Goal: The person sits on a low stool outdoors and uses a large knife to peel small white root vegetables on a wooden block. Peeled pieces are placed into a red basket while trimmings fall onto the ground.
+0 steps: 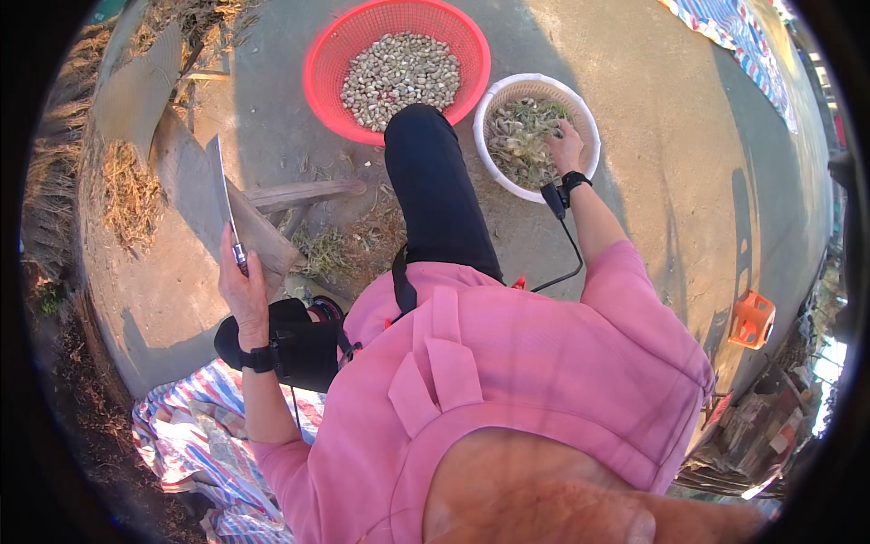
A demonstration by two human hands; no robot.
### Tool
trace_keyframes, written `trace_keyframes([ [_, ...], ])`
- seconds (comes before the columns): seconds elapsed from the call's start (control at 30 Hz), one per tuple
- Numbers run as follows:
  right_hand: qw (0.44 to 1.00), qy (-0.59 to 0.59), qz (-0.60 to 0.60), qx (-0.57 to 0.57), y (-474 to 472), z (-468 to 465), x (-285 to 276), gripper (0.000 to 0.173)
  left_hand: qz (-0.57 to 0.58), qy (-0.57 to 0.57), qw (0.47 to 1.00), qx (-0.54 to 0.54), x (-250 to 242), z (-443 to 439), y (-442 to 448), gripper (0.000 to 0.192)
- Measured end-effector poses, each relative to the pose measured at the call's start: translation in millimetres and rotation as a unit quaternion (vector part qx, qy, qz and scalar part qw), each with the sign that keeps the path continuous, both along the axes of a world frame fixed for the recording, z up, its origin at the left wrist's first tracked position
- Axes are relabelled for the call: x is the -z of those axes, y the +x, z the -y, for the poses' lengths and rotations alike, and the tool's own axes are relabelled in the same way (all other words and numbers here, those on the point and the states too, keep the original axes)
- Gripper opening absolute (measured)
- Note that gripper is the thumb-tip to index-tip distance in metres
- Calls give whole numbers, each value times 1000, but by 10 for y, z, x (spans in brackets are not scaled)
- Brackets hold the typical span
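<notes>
My left hand (246, 285) grips the handle of a large knife (223, 180), its long blade pointing up and away from me. Beneath the blade is a worn wooden board (197, 170), part of a low wooden bench. My right hand (565, 146) reaches into a round basket with a white rim (593, 136). Its fingertips touch dried and green plant pieces (520, 139), and whether they pinch any is hidden. Left of that basket stands a red plastic colander (318, 81) holding many small pale pods or cloves (401, 75).
A wooden leg (306, 195) sticks out from the bench, with plant scraps (326, 251) on the concrete nearby. Striped plastic sheeting (197, 435) lies at lower left, and more striped sheeting (741, 47) at upper right. An orange plastic stool (752, 319) stands to the right.
</notes>
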State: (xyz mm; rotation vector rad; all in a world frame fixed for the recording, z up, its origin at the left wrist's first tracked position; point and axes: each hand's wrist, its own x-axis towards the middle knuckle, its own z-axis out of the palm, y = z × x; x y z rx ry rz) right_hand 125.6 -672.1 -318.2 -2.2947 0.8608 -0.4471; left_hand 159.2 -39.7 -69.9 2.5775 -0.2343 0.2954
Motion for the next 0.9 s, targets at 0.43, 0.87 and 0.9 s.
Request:
trace_keyframes([
  [0.43,924,303,230,-46,484,-89,-1920,26,85,-179,980,-27,154,-395,-291,55],
  [0.87,805,351,208,-431,1606,-2344,-4201,28,-15,-480,874,-71,194,-563,-431,59],
  [0.9,791,361,203,-450,1674,-2594,-4277,28,-5,-470,880,-69,182,-574,-432,61],
])
